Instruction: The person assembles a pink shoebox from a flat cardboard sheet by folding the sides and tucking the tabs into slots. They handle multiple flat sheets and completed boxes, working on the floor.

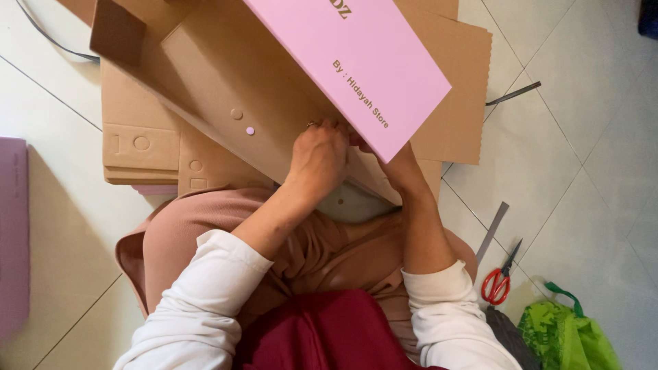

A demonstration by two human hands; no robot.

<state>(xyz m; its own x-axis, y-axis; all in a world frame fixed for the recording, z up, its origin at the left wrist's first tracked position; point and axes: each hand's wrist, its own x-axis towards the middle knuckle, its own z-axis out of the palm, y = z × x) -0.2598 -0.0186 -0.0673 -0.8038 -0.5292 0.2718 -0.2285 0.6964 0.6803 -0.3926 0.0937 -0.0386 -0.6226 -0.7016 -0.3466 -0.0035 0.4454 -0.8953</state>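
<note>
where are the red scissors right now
In the head view the red-handled scissors lie on the tiled floor at the person's right, between a grey metal ruler and a green plastic bag.

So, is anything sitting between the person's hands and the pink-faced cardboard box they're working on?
Nothing visible. The left hand already rests on the brown cardboard of the box, at the fold. The right hand is mostly hidden under the pink panel, so its grip cannot be told.

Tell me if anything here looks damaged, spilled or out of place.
Nothing looks damaged or spilled. Both hands, left and right, work at the pink-faced cardboard box. Red-handled scissors and a grey ruler lie loose on the floor tiles.
</note>
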